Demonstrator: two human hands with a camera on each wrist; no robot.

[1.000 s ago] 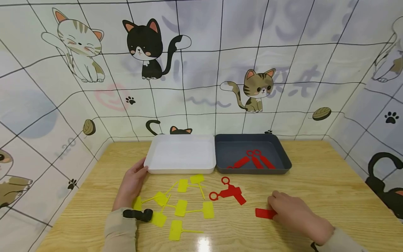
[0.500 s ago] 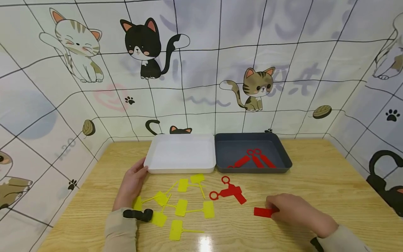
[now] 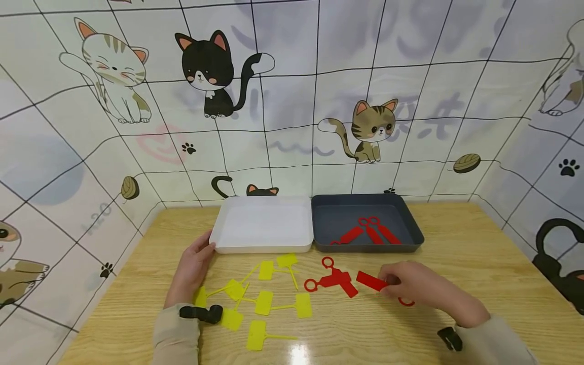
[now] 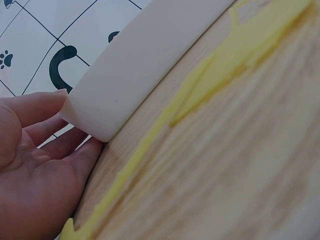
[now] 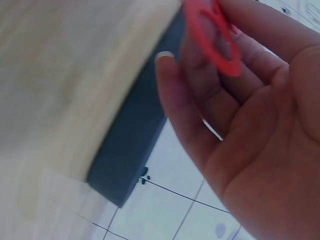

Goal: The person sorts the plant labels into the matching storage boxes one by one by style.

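My right hand [image 3: 415,286] pinches a red ring-ended tag [image 3: 370,281] above the table, with its flat strip pointing left. In the right wrist view the tag's ring [image 5: 227,65] hangs by the fingers. My left hand [image 3: 191,266] holds the near-left corner of a white tray [image 3: 262,249], its thumb by the corner and fingers along the side, as the left wrist view shows. Overlapping red tags [image 3: 335,278] lie on the table left of my right hand. Several more red tags [image 3: 350,235] are inside the dark grey tray [image 3: 367,248].
Several yellow T-shaped plant labels [image 3: 263,302] are scattered on the wooden table [image 3: 356,334] before the white tray, some close to my left wrist. The two trays stand side by side against a cat-patterned backdrop [image 3: 292,101].
My right hand has lifted the red tag and moved it slightly left and away from me, toward the dark tray. The left hand stays at the white tray's corner.
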